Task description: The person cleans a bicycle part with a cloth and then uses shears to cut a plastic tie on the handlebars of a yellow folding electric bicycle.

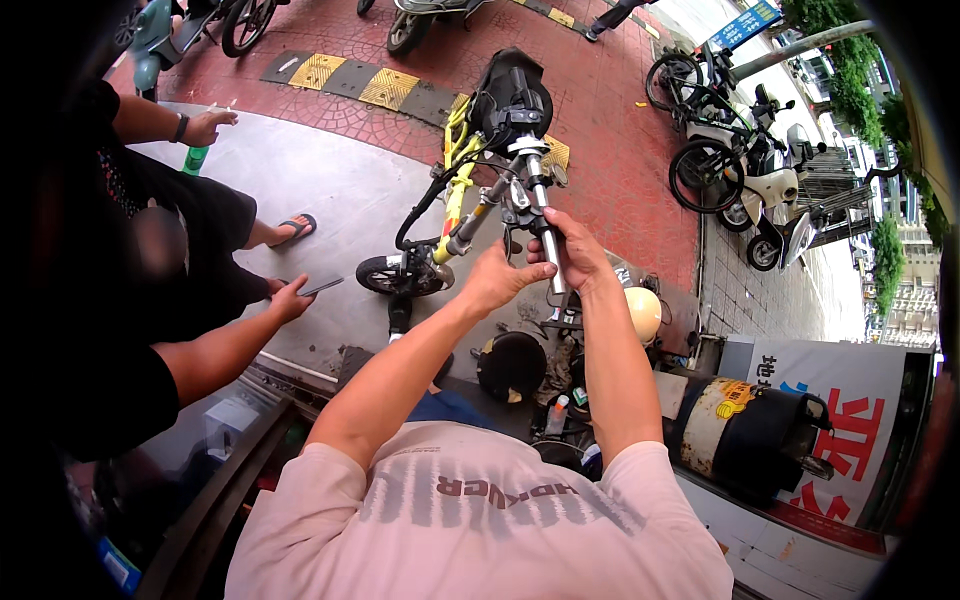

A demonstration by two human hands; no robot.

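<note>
In front of me stands a small yellow electric bike (459,187), with the bare silver end of its handlebar (552,262) pointing toward me. My right hand (578,252) wraps round this tube from the right, thumb along its top. From the left, my left hand (497,277) closes on the tube near its end, its thumb pressed against the metal; its other fingers are partly hidden. Just beyond my hands, a dark clamp with cables (520,208) sits on the bar. A black bag or cover (505,85) hangs at the far end.
At my left a person in black holds a phone (322,288) and a cigarette (231,106). Near my knees are a round black container (511,366), a clear bottle (557,414) and a cream helmet-like dome (643,314). Parked scooters (765,190) and a yellow-black speed bump (388,88) lie farther off.
</note>
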